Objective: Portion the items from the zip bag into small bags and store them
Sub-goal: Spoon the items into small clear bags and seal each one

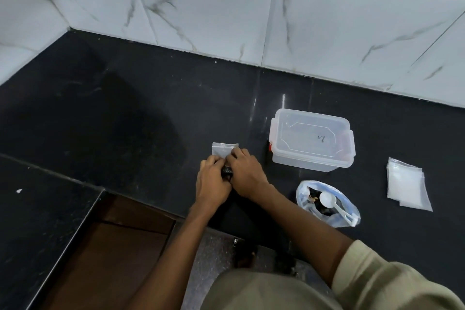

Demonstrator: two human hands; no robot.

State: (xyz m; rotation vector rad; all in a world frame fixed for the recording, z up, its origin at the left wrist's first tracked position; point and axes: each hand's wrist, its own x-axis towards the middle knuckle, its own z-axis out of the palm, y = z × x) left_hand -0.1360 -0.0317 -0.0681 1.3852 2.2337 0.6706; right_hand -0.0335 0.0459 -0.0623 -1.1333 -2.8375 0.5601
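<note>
A small clear bag lies on the black counter, its lower part filled with dark items. My left hand and my right hand both pinch it from the near side, side by side. To the right, the open zip bag holds dark items and a white plastic scoop. A stack of empty small bags lies at the far right. A clear plastic box with its lid on stands behind the zip bag.
White marble-look tiles form the wall behind the counter. The counter steps into an L on the left, above a brown cabinet. My beige sleeve fills the bottom right corner.
</note>
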